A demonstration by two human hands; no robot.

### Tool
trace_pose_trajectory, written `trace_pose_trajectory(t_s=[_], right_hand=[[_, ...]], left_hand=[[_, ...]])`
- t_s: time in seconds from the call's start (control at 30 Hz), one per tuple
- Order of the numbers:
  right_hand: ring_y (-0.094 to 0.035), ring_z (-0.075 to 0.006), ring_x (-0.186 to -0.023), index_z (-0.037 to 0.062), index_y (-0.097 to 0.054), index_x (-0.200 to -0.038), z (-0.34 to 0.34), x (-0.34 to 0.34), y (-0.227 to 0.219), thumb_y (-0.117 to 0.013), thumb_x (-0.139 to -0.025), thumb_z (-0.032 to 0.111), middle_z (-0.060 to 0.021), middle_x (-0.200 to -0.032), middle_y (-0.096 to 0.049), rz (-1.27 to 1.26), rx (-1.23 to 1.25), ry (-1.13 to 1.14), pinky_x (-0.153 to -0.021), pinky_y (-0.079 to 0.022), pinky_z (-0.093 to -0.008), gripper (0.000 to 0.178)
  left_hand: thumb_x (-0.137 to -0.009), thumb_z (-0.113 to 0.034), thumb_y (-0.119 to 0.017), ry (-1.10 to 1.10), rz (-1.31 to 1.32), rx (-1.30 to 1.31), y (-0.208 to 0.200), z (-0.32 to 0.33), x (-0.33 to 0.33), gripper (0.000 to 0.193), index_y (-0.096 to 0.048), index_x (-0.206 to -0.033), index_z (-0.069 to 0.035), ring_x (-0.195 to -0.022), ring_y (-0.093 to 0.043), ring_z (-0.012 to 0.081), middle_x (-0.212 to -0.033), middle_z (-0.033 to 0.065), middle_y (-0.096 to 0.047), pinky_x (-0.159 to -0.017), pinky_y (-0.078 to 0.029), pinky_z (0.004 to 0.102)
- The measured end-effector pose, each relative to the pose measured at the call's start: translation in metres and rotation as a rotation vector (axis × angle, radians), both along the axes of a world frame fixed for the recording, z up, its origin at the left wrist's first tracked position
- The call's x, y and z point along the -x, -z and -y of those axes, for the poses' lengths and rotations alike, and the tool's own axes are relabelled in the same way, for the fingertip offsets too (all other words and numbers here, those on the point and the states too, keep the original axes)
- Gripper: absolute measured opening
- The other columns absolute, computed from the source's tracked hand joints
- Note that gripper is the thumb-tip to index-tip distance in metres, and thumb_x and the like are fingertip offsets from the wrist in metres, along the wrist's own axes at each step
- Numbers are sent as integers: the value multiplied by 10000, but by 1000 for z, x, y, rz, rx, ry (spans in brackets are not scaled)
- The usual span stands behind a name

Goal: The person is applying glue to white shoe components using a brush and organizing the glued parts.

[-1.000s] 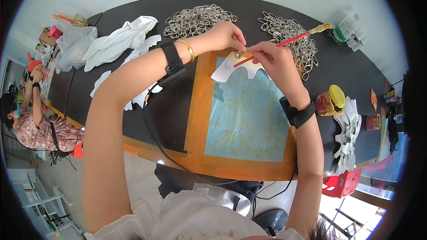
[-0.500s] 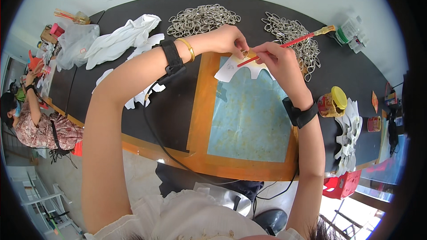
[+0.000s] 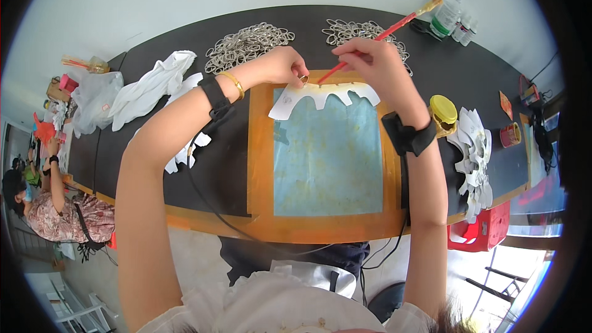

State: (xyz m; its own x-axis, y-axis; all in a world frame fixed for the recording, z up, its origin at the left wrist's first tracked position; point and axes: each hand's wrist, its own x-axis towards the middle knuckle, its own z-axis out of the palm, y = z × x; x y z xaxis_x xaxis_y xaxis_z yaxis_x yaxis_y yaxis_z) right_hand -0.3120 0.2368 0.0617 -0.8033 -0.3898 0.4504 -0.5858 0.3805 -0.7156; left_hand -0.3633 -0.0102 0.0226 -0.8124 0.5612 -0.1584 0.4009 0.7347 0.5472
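Observation:
A white scalloped piece [image 3: 327, 95], yellowish along its top edge, lies over the upper part of a blue sheet [image 3: 327, 166]. At that edge my left hand [image 3: 288, 66] is closed in a pinch on a small metal ring [image 3: 304, 79], which shows between the fingertips. My right hand [image 3: 373, 61] grips a red-handled brush [image 3: 394, 27] like a pen. One end of the brush points down at the piece's top edge, close to the ring. Its yellow-crusted end sticks up to the far right.
Piles of metal rings [image 3: 250, 46] lie at the back. On the right are a yellow-lidded jar [image 3: 443, 110], stacked white scalloped pieces [image 3: 475, 154] and bottles [image 3: 445, 18]. White cloth [image 3: 154, 89] and a plastic bag [image 3: 95, 102] sit left. Another person [image 3: 68, 216] works at far left.
The view has shifted, so the table's things sit further left. My right hand has lifted off the scalloped piece, baring more of it. The left hand stays at the piece's edge with the ring.

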Motion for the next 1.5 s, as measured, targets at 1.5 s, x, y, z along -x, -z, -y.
trace_pose_trajectory(t_s=[1.5], right_hand=[[-621, -267, -589, -42, -686, -899, 15, -5, 16, -576, -867, 15, -170, -665, -634, 16, -71, 24, -596, -485, -342, 128]], left_hand=[[-797, -166, -805, -112, 117, -187, -29, -29, 31, 186, -708, -870, -25, -664, -676, 132, -832, 61, -718, -607, -540, 269]])
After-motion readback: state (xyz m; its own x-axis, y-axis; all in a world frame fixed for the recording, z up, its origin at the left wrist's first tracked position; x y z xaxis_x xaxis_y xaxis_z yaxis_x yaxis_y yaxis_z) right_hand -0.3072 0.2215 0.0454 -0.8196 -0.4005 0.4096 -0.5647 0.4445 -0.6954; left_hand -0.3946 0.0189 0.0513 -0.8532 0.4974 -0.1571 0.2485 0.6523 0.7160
